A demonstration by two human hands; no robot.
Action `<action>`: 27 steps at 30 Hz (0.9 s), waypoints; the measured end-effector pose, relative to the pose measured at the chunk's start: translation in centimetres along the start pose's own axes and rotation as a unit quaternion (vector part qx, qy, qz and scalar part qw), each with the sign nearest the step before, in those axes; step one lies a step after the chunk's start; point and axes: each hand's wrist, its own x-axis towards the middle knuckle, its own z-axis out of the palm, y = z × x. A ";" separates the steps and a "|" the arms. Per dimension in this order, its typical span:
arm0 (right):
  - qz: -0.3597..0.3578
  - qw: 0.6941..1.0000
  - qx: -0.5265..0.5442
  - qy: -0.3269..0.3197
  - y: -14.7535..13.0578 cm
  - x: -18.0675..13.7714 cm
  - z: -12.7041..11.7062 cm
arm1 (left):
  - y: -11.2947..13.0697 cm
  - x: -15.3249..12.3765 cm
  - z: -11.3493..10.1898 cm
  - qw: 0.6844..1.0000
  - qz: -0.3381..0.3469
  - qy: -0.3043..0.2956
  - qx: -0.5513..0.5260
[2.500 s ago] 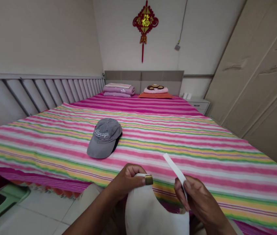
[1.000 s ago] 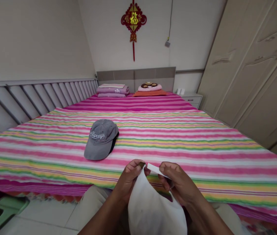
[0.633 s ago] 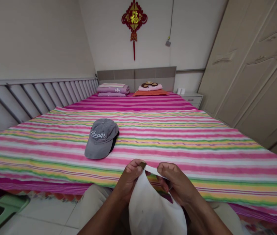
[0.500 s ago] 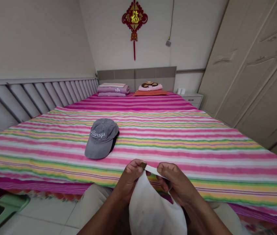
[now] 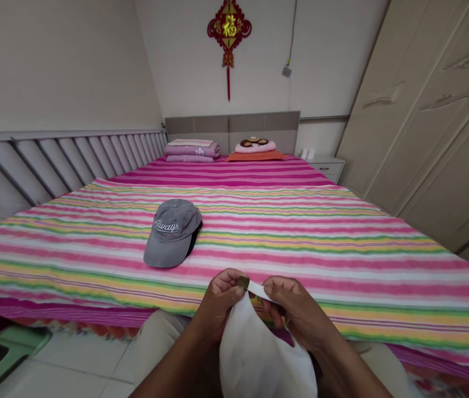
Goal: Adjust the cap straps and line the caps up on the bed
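- Clamped together, the thumb and fingers of the left hand (image 5: 220, 303) hold a flat, brass-coloured metal buckle (image 5: 243, 282).
- I see the right hand (image 5: 296, 307) pinching a narrow white fabric strap (image 5: 257, 288); its end meets the buckle, but I cannot tell whether it is threaded through.
- Below and between both hands hangs a white fabric cap (image 5: 263, 359), its curved opening facing up.
- Beyond them, I have a grey cloth baseball cap (image 5: 172, 232) with white lettering, resting on a multicoloured striped bedspread (image 5: 300, 224).

Dim, soft light; stretched edges
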 end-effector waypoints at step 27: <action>0.015 0.997 -0.080 -0.018 0.1 -0.1 -1.1 | -0.1 -0.5 0.3 1.000 -0.002 0.013 -0.015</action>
